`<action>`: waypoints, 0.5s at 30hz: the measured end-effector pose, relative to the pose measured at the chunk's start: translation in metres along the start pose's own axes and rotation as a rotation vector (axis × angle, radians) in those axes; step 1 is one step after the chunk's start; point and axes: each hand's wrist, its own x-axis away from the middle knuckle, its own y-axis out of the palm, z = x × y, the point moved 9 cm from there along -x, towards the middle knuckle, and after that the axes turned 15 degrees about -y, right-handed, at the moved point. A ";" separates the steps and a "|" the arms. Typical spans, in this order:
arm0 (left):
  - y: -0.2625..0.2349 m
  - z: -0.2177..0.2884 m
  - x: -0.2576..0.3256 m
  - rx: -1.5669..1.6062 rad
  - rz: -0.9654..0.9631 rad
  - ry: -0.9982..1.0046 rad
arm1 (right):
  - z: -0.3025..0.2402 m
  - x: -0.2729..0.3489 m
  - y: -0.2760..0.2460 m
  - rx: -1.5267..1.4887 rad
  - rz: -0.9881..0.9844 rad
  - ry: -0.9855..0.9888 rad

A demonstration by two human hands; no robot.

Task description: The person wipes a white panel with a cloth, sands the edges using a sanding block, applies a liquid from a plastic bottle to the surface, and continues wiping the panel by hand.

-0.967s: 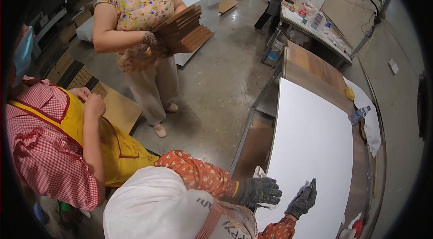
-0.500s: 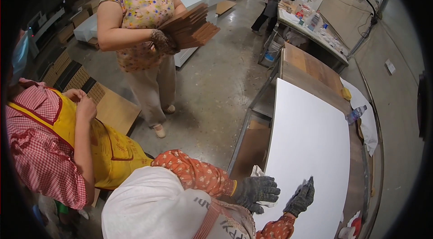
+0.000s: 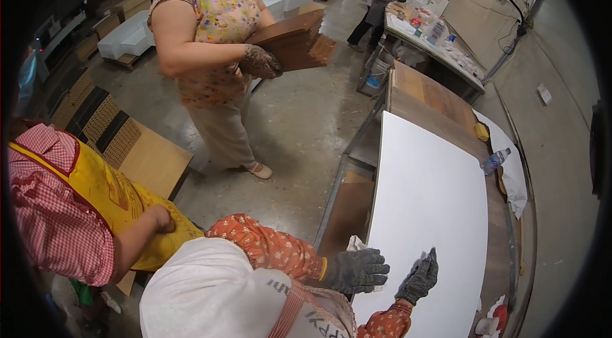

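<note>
A large white panel (image 3: pixel 433 191) lies before me on the right. My left hand (image 3: pixel 360 271), in a dark grey knit glove, is at the panel's left edge, fingers extended over a crumpled white cloth (image 3: pixel 356 243). Bits of the cloth show on both sides of the glove. Farther right, over the panel, my right hand (image 3: pixel 419 277) wears a similar glove, its fingers drawn together to a point. Whatever those fingertips hold, if anything, is too small to make out. Both my forearms wear orange flowered sleeves.
At far left stands a person in a yellow apron (image 3: pixel 115 188). Another person carries a stack of brown boards (image 3: pixel 296 41). Along the panel's right side lie a plastic bottle (image 3: pixel 495 161) and a yellow object (image 3: pixel 481 131). A cluttered workbench (image 3: pixel 427 44) stands beyond.
The person with the boards has stepped and turned to the right. The yellow-aproned person's hand has dropped lower. My view has shifted slightly; my gloved hands keep nearly the same pose.
</note>
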 end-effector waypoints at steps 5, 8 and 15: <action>-0.004 0.000 0.003 -0.003 -0.022 -0.018 | 0.004 0.005 0.001 0.010 -0.039 0.029; 0.017 -0.003 -0.017 0.005 -0.039 -0.036 | 0.010 -0.017 -0.006 -0.009 -0.032 -0.013; 0.028 0.004 -0.041 -0.070 -0.142 -0.043 | 0.026 -0.030 -0.020 -0.066 0.013 -0.001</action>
